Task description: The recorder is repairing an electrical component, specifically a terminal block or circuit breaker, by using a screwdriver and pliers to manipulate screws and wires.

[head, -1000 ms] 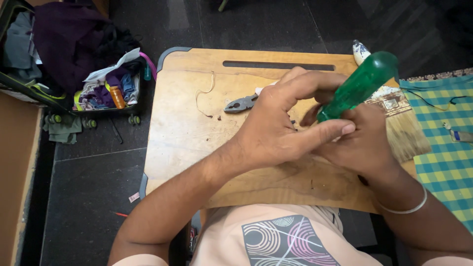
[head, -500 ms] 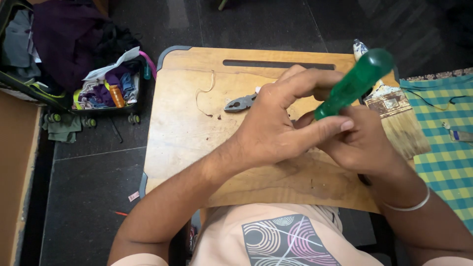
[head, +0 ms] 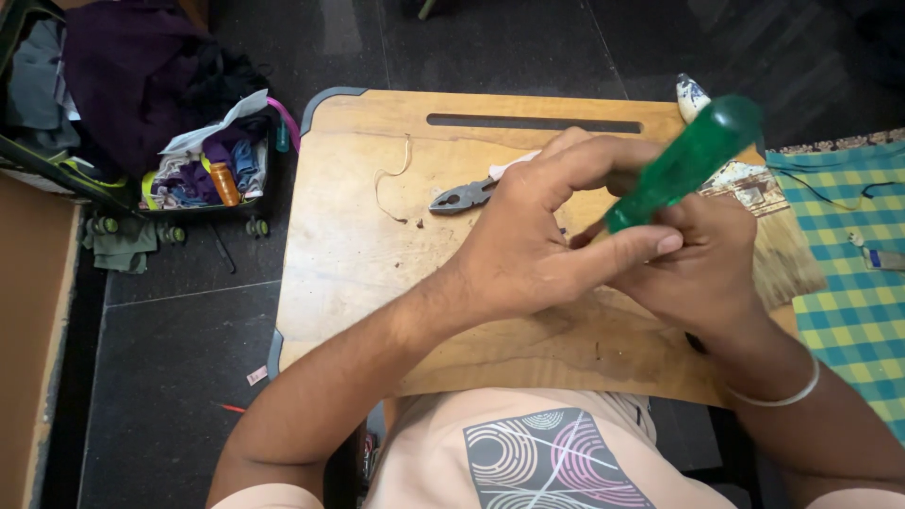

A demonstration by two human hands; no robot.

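Both hands meet over the middle of a wooden lap bench point(head: 358, 283) that lies across the person's legs. The right hand point(head: 702, 269), at about 3 o'clock from the bench's centre, is curled shut around the lower end of a green-handled screwdriver point(head: 688, 160), whose translucent handle slants up toward 1 o'clock; its shaft and tip are hidden inside the two hands. The left hand point(head: 547, 240) lies over the right, its fingers arched above and its thumb stretched toward 3 o'clock, touching the base of the green handle; whether it grips anything small underneath cannot be told. A thin bangle point(head: 778, 396) circles the right wrist. Just beside the left hand, at 10 o'clock from it, a pair of pliers point(head: 462, 198) lies flat on the bench with its jaws pointing toward 9 o'clock, and a short curl of thin wire point(head: 388, 179) lies a little farther that way. Partly under the right hand, toward 3 o'clock, a brush with straw-coloured bristles point(head: 782, 264) lies on the bench's edge. On the floor at 9 o'clock stands an open bag point(head: 203, 170) stuffed with clothes, and at 3 o'clock spreads a checked cloth point(head: 848, 311).
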